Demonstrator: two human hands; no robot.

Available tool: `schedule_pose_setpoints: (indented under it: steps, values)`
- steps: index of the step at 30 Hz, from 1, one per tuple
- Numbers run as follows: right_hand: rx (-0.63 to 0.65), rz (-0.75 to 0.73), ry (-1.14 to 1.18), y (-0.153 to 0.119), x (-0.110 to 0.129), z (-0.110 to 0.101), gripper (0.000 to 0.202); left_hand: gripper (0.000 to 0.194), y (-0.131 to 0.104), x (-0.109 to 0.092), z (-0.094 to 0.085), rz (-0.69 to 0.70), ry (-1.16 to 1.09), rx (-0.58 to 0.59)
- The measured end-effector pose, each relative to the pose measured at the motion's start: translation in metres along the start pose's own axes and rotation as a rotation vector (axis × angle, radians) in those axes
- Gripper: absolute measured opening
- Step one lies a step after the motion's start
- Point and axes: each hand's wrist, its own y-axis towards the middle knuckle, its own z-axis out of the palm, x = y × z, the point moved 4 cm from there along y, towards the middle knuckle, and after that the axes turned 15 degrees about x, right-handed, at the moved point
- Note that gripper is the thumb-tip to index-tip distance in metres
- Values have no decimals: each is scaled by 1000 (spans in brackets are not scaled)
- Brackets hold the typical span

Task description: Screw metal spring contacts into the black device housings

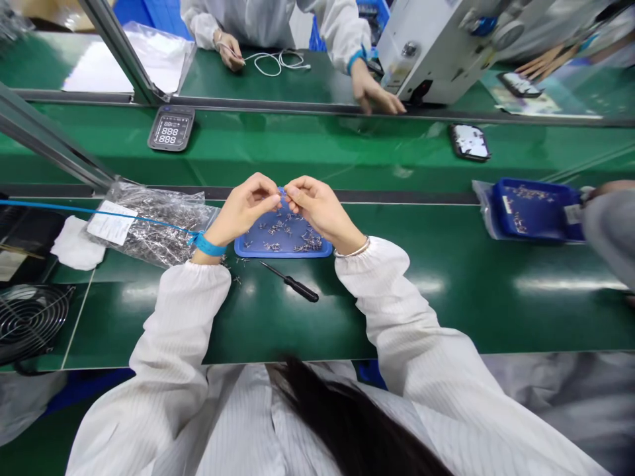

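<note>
We hold our left hand (244, 210) and right hand (321, 210) close together over the far part of the blue tray (285, 254), thumbs and fingertips drawn in almost to a pinch; we cannot tell whether either grips anything so small. Small metal parts (310, 243) lie scattered in the tray. Nearer us, a black-handled screwdriver (300, 288) rests on the green bench (476, 291); a clear bag (173, 235) lies beside our left wrist.
</note>
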Motion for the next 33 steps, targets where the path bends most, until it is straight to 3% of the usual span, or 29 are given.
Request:
schedule_pose_setpoints:
  steps: [4,14,19,23,26,29,31,33]
  values:
    - [-62,-53,-4,-3,5,5,53,28,0,4,-2,-9,-25,-35]
    - [-196,-344,-351,-16,18,22,29,40,2,8,0,-67,-221,-104]
    - [-161,-595,-742,-21,26,25,6,39,3,9,7,-126,-269,-122]
    - [-51,-845,-1098,-25,23,20,19,17,4,7,11,-202,-260,-193]
    - [90,-856,-1280,-25,13,7,27,15,4,11,12,-286,-282,-199]
    - [190,-787,-1294,-23,7,-6,31,17,2,19,11,-395,-289,-217]
    - [124,-710,-1217,-21,8,-11,35,19,0,24,8,-441,-256,-263]
    - [-49,-581,-1054,-18,10,-14,34,21,-1,24,4,-425,-209,-318]
